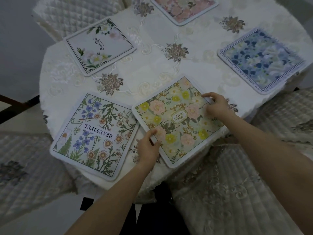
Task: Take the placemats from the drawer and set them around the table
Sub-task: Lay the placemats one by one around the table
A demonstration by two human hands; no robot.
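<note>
While both hands grip it, the yellow-and-pink floral placemat (176, 119) lies tilted at the near edge of the round bench (152, 68), which is covered by a white embroidered cloth. The left hand (149, 146) pinches the mat's near-left edge, thumb on top, and the right hand (216, 106) pinches its far-right edge with curled fingers. Just beside it on the left, corners nearly touching, lies the wildflower placemat (94, 136) printed BEAUTIFUL. Farther round the bench, well apart, sit the white rose placemat (100, 46) at the far left, the pink placemat (184, 9) at the far edge, partly cut off by the frame, and the blue placemat (260, 60) at the right, overhanging the rim. Quilted chair covers (220, 192) surround the bench.
</note>
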